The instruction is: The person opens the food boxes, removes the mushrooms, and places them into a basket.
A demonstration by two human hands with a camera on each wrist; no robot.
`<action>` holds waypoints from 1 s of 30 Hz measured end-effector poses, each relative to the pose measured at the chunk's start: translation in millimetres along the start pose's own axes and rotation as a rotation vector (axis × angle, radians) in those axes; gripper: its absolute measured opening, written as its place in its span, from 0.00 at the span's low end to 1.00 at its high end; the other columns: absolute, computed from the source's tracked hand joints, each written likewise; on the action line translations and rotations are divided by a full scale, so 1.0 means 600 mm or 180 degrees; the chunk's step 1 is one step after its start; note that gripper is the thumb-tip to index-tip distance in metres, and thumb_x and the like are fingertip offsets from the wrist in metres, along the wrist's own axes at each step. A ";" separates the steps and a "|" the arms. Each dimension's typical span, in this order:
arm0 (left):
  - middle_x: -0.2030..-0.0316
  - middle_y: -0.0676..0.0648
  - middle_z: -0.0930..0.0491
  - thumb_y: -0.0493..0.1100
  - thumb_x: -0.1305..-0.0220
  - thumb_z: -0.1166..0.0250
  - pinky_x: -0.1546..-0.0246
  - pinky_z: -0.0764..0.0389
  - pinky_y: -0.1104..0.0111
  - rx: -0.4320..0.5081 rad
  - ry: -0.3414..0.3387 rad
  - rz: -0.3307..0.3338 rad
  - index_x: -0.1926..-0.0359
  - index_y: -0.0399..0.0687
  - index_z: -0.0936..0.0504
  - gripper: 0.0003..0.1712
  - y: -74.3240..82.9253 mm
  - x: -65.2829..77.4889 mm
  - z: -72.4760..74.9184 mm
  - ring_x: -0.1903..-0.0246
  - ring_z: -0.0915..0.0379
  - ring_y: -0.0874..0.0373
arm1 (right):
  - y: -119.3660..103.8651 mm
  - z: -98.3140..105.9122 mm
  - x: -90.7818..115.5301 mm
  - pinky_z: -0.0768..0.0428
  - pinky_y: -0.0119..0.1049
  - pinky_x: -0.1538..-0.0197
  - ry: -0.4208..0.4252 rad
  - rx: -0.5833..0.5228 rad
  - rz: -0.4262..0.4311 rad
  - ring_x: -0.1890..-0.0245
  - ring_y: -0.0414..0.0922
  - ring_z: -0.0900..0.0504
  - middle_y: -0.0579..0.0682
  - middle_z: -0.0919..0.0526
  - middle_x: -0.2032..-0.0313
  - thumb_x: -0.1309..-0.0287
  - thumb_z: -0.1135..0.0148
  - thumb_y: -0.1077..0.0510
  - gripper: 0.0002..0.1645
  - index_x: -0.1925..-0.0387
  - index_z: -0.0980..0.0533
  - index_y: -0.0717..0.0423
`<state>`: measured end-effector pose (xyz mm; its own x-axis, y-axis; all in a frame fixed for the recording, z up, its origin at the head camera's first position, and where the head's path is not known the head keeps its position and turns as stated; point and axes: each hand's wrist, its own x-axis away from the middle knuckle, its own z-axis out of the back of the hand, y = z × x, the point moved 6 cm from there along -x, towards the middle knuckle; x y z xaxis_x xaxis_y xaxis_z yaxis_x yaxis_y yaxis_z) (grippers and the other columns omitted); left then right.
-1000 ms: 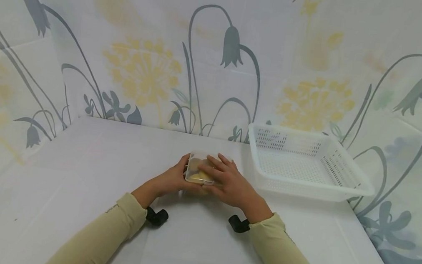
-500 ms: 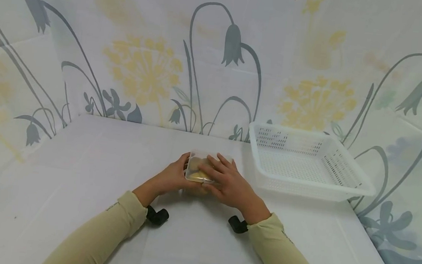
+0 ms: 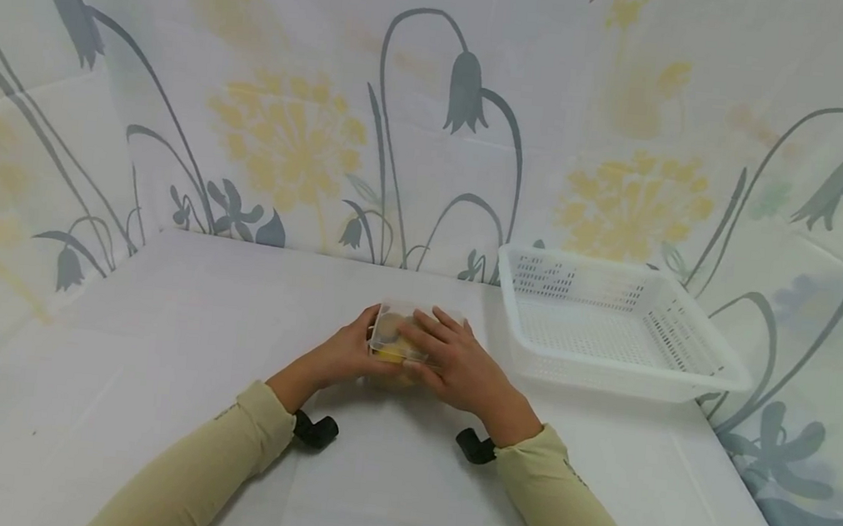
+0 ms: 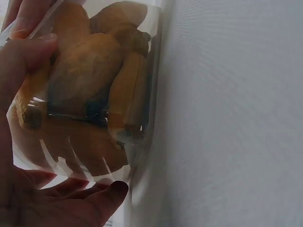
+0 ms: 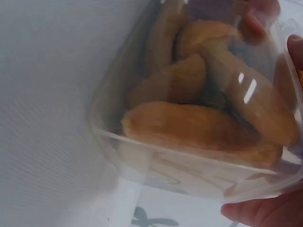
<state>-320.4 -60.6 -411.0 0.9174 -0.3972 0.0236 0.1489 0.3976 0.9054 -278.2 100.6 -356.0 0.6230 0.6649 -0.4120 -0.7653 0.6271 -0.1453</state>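
Note:
A clear plastic container [image 3: 389,331] holds several yellow-brown pieces that look like fruit, some of them banana-shaped [image 5: 189,127]. It stands on the white table, its see-through lid under the right hand. My left hand [image 3: 344,354] grips the left side. In the left wrist view its thumb lies on the front wall near the rim, and its fingers curl round the side [image 4: 94,198]. My right hand [image 3: 461,368] spreads its fingers over the lid, thumb at the front edge. In the right wrist view one finger [image 5: 265,210] reaches down the right side. Part of the lid is hidden.
A white perforated basket [image 3: 622,377] stands to the right, near the back of the white table [image 3: 198,319]. Flower-printed cloth [image 3: 429,172] hangs behind and at both sides. A black wrist mount [image 3: 316,432] sticks out below each hand.
The right thumb has shifted very slightly along the lid's front edge, and more yellow shows through the container's front. Both hands otherwise stay in place.

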 end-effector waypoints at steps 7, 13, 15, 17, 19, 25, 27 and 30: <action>0.30 0.46 0.41 0.56 0.55 0.22 0.38 0.30 0.54 0.0068 -0.0127 0.0078 0.25 0.55 0.58 0.66 -0.010 0.003 -0.002 0.31 0.42 0.48 | 0.005 0.008 -0.006 0.37 0.64 0.33 -0.0172 -0.0280 -0.0151 0.30 0.62 0.37 0.55 0.31 0.32 0.36 0.41 0.44 0.30 0.33 0.32 0.41; 0.28 0.44 0.45 0.58 0.56 0.22 0.34 0.34 0.50 0.0103 -0.0207 0.0079 0.25 0.55 0.60 0.68 -0.010 0.003 0.000 0.29 0.45 0.46 | 0.016 0.024 -0.009 0.25 0.52 0.38 -0.0135 -0.0601 -0.0240 0.33 0.55 0.30 0.53 0.31 0.33 0.37 0.38 0.47 0.26 0.38 0.27 0.43; 0.27 0.44 0.46 0.57 0.56 0.22 0.33 0.36 0.50 0.0129 -0.0222 0.0109 0.25 0.55 0.60 0.68 -0.010 0.003 0.000 0.29 0.46 0.45 | 0.019 0.031 -0.009 0.23 0.50 0.40 -0.0075 -0.0758 -0.0235 0.35 0.53 0.28 0.54 0.30 0.34 0.39 0.36 0.49 0.25 0.41 0.25 0.45; 0.27 0.46 0.48 0.56 0.55 0.22 0.31 0.38 0.50 0.0149 -0.0240 0.0139 0.25 0.56 0.61 0.68 -0.012 0.002 0.000 0.28 0.47 0.46 | 0.022 0.036 -0.008 0.23 0.50 0.40 -0.0055 -0.0840 -0.0222 0.37 0.52 0.26 0.54 0.28 0.35 0.39 0.36 0.49 0.23 0.42 0.25 0.46; 0.27 0.46 0.48 0.55 0.54 0.22 0.30 0.40 0.49 0.0148 -0.0267 0.0120 0.25 0.57 0.61 0.67 -0.011 0.002 0.000 0.28 0.47 0.47 | 0.026 0.042 -0.007 0.25 0.50 0.38 -0.0060 -0.0870 -0.0239 0.37 0.51 0.26 0.53 0.26 0.36 0.38 0.36 0.48 0.23 0.42 0.25 0.45; 0.29 0.48 0.44 0.54 0.57 0.21 0.27 0.48 0.49 0.0160 -0.0357 0.0066 0.26 0.59 0.59 0.67 -0.011 0.000 0.003 0.30 0.46 0.51 | 0.053 0.072 -0.001 0.25 0.50 0.38 0.0186 -0.0801 -0.0716 0.39 0.48 0.24 0.47 0.21 0.41 0.37 0.39 0.46 0.22 0.43 0.24 0.44; 0.29 0.49 0.44 0.56 0.58 0.21 0.26 0.49 0.50 0.0133 -0.0372 0.0103 0.26 0.61 0.59 0.68 -0.013 0.000 0.005 0.30 0.47 0.52 | 0.065 0.082 0.003 0.25 0.50 0.39 0.0358 -0.0734 -0.0932 0.40 0.49 0.23 0.46 0.20 0.43 0.37 0.39 0.46 0.20 0.45 0.23 0.45; 0.27 0.48 0.47 0.56 0.58 0.21 0.26 0.51 0.49 0.0097 -0.0428 0.0102 0.25 0.63 0.61 0.69 -0.014 0.002 0.008 0.28 0.50 0.50 | 0.078 0.090 0.005 0.21 0.47 0.42 0.0616 -0.0765 -0.1175 0.45 0.49 0.21 0.48 0.18 0.48 0.37 0.38 0.48 0.19 0.47 0.22 0.49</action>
<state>-322.1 -68.6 -416.8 0.8634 -0.4929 0.1075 0.1071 0.3873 0.9157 -303.2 153.8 -315.5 0.8361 0.3134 -0.4503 -0.5285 0.6802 -0.5079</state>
